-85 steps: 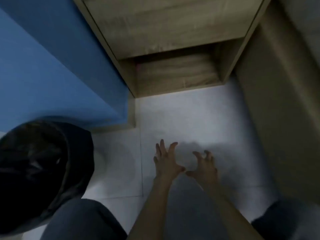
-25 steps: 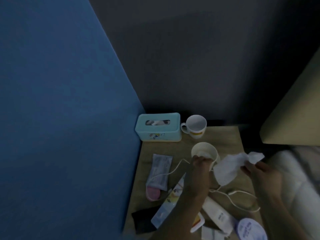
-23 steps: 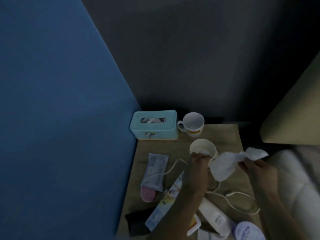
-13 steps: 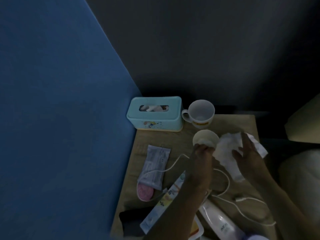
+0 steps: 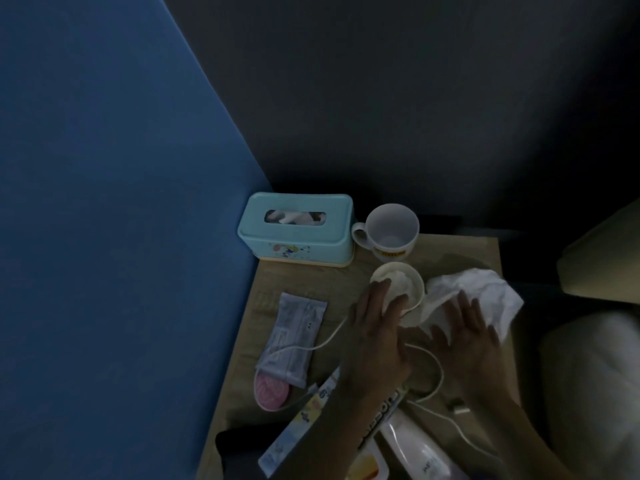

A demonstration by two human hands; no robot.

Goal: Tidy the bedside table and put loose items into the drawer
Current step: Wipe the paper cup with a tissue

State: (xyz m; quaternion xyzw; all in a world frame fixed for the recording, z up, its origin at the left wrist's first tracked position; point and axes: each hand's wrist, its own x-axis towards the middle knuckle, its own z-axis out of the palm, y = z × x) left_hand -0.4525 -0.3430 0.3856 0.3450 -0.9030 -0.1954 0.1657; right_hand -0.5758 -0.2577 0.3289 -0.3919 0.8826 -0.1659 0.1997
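My left grip (image 5: pixel 377 337) clamps the paper cup (image 5: pixel 408 282) just ahead. My right grip (image 5: pixel 464 336), fingers apart, now presses the tissue (image 5: pixel 485 289) flat on the worktop (image 5: pixel 450 251); it was lifted a second ago. Looks like trash gathering; drawer step not begun.

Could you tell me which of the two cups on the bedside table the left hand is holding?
The handleless paper cup, nearer the person; the left hand grips its side. The handled mug behind it stands untouched.

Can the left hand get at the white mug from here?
Probably, but not freely: the left hand grips the paper cup, which is directly between it and the white mug.
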